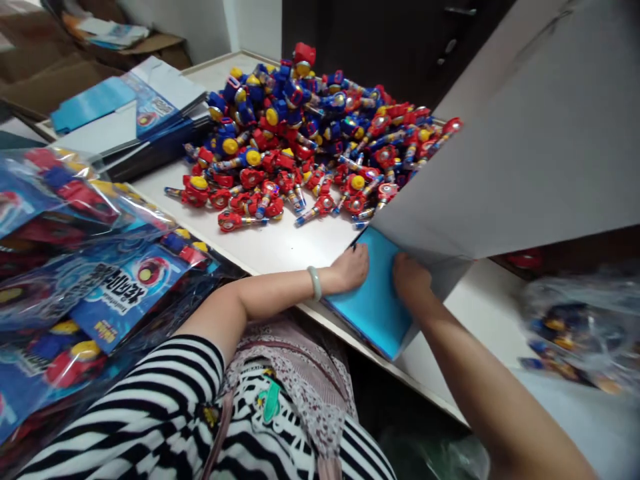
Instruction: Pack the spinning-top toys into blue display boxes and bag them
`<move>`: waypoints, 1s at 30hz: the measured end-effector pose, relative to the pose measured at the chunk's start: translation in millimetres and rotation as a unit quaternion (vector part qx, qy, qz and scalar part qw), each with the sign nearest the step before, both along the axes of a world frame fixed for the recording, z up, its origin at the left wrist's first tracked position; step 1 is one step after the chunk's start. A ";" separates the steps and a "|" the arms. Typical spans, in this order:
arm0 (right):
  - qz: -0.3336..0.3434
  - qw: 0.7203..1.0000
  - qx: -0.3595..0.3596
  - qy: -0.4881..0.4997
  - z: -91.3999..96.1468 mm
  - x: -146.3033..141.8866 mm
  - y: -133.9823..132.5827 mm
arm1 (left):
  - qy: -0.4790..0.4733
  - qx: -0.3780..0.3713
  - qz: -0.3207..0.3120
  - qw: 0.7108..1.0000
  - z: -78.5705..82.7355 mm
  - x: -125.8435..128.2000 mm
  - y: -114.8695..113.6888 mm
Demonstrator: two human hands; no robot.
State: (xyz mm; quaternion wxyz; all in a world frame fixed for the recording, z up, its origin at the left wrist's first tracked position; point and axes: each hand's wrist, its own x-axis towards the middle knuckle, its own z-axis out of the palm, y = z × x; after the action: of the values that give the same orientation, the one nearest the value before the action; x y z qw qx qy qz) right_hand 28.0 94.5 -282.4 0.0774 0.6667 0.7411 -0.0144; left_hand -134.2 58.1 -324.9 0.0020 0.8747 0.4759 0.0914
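Card sheet (375,300), bright blue on its flat panel and plain grey-white on its big raised flap, lies at 5 o'clock from the centre on the front edge of the white counter (280,247), with 1 corner jutting past that edge. No print shows on it. It is smooth and matte, folded along a straight crease where the flap rises toward 2 o'clock.

The left hand (353,267) presses down on the panel's 9 o'clock edge, its grip loose and around nothing; a pale bangle (314,282) rings the wrist. The right hand (410,277) rests at the crease with its fingers hidden under the flap, so I cannot tell its grip.

At 12 o'clock sits a heap of glossy red, blue and yellow plastic toys (310,133). At 8 o'clock, crinkled clear bags (100,280) hold toys on blue cards with bold white characters, too warped to read.
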 end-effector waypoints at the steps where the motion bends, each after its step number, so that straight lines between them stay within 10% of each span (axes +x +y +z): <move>1: -0.015 1.000 -0.002 -0.026 -4.3 -8.5 -5.2 | 0.018 0.001 0.001 1.000 2.4 2.7 -0.7; 8: -0.005 0.998 -0.047 -0.033 18.1 -1.4 -13.9 | -0.185 -0.086 -0.107 0.973 30.8 -47.8 22.6; 13: 0.118 0.981 0.011 0.155 38.5 -17.1 -28.9 | -0.293 -0.111 0.297 0.902 35.3 -148.9 76.7; 17: 0.267 0.902 0.032 0.338 44.4 -79.2 -32.6 | -0.265 -0.159 0.356 0.882 19.3 -166.4 100.4; 21: 0.256 0.863 0.007 0.435 33.0 -121.6 -18.7 | -0.323 -0.151 0.341 0.870 1.5 -155.4 83.6; 25: 0.104 0.796 -0.044 0.595 13.9 -134.1 4.3 | -0.456 -0.133 0.307 0.825 -7.7 -148.6 43.0; 30: 0.007 0.716 -0.040 0.697 16.8 -138.1 18.1 | -0.683 -0.210 -0.007 0.699 7.9 -129.0 14.7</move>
State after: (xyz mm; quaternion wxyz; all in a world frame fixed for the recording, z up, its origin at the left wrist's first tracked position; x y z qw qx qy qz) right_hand -110.0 112.7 -265.6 -0.4341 0.4593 0.5883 -0.5044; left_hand -263.3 72.7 -317.0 0.5108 0.5523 0.3446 0.5615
